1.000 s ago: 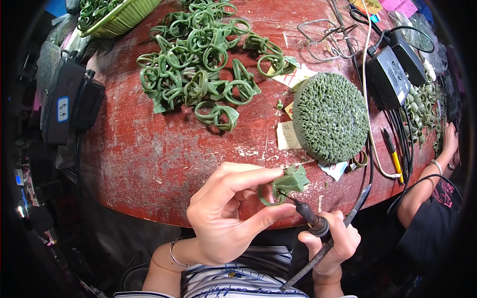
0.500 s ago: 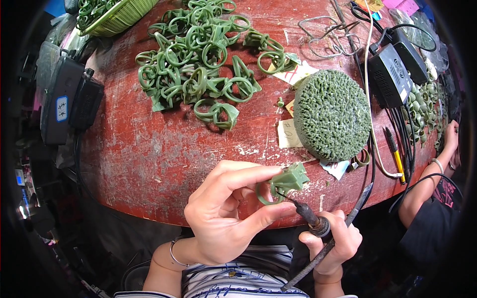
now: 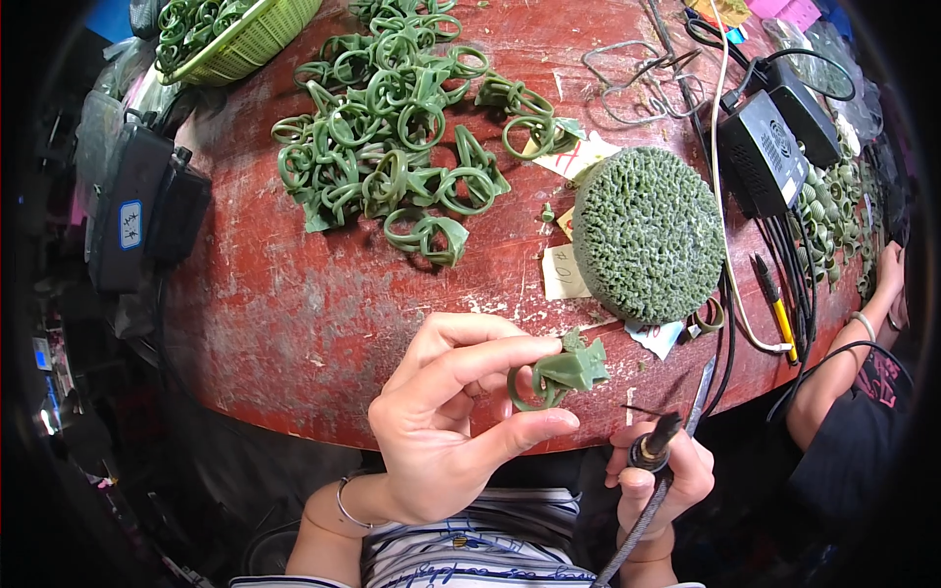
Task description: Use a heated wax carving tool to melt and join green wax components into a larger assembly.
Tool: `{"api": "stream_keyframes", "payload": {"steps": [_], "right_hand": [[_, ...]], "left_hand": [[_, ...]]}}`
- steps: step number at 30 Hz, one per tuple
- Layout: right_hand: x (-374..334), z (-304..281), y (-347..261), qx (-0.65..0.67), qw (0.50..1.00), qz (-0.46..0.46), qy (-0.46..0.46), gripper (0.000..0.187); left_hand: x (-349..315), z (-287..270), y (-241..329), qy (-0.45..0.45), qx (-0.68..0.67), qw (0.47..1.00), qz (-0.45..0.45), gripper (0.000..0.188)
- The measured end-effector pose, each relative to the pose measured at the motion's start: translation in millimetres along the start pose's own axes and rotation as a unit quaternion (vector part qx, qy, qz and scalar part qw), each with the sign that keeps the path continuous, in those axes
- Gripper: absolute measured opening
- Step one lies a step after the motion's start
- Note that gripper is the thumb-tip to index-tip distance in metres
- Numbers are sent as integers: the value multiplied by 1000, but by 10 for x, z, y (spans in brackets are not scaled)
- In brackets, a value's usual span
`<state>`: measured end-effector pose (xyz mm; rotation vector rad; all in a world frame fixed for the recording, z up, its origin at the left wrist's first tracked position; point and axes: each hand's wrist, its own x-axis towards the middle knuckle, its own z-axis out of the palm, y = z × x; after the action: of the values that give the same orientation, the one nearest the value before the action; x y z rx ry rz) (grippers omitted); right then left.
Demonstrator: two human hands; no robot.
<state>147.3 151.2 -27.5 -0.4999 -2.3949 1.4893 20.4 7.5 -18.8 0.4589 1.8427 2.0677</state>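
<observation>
My left hand (image 3: 431, 421) holds a green wax ring (image 3: 573, 369) by its band, with a blocky head facing right. The index fingertip rests against its top, and the thumb stretches out below. To the right, my right hand (image 3: 676, 480) grips a dark-tipped wax pen (image 3: 659, 441) whose thin bent wire points left, apart from the ring. A slim metal carving tool (image 3: 637, 534) with a textured handle and flat blade is also held in that hand, crossing it at a slant. Beyond both hands stands a round, rough-topped green block (image 3: 649, 235).
A pile of green wax rings (image 3: 392, 127) covers the far middle of the red table (image 3: 294, 323). A green basket (image 3: 240, 44) stands far left. Black power boxes (image 3: 769, 152), cables, bent wire (image 3: 647, 83) and a yellow-black pen (image 3: 774, 309) lie right. Another person's arm (image 3: 843, 363) rests at the right edge.
My right hand has drawn the wax pen away from the ring, to the right and slightly down. My left hand still holds the ring in nearly the same place.
</observation>
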Motion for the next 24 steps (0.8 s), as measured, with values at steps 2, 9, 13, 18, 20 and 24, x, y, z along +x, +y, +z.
{"api": "stream_keyframes", "payload": {"steps": [2, 9, 13, 18, 20, 24], "right_hand": [[-1, 28, 2, -3, 1000, -14, 11, 38], [-29, 20, 25, -25, 999, -4, 47, 36], [-28, 19, 35, -31, 998, -16, 49, 37], [-30, 16, 23, -36, 998, -10, 53, 38], [-16, 28, 20, -40, 998, -13, 48, 38], [-6, 28, 3, -43, 997, -33, 45, 34]], "left_hand": [[-2, -1, 12, -1, 1, 1000, -7, 44], [-2, -9, 27, -26, -70, 997, -29, 40], [-10, -16, 30, -40, -100, 993, -53, 40], [-10, 0, 22, -39, -114, 991, -56, 40], [-12, -3, 17, -38, -109, 992, -57, 39], [-3, 26, 8, -15, -76, 997, -15, 39]]}}
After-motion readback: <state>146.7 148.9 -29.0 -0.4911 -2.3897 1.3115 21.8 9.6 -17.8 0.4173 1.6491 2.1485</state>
